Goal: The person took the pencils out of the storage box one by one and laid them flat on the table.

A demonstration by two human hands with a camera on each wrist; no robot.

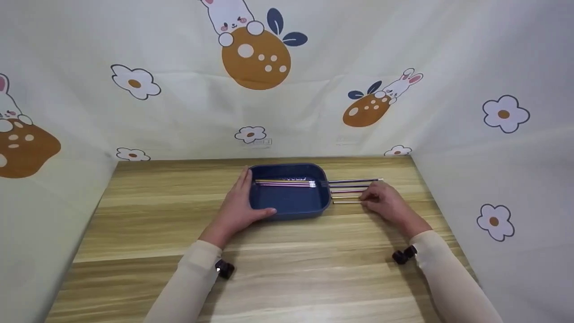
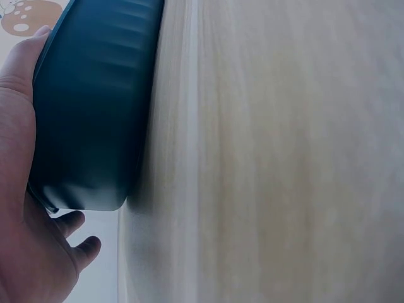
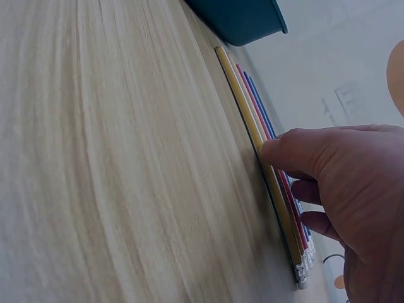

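My left hand (image 1: 238, 197) grips the left end of a dark blue rectangular container (image 1: 287, 216), thumb over the near rim and fingers along the end wall. Inside it, several pencils (image 1: 284, 183) lie side by side along the far wall, white ends to the right. More pencils (image 1: 350, 192) lie in a row on the table, right of the container. Over their right part, my right hand (image 1: 388, 204) has its fingers bent, with the thumb against a yellow pencil (image 3: 240, 95). A dark pencil (image 3: 278, 205) runs along its near side. The index fingertip is hidden behind the thumb.
The wood-grain table (image 1: 296, 269) has cream cloth walls (image 1: 179, 112) printed with rabbits and flowers at its back and sides. A small black device (image 1: 225, 269) sits at the left wrist, another black device (image 1: 403, 255) at the right.
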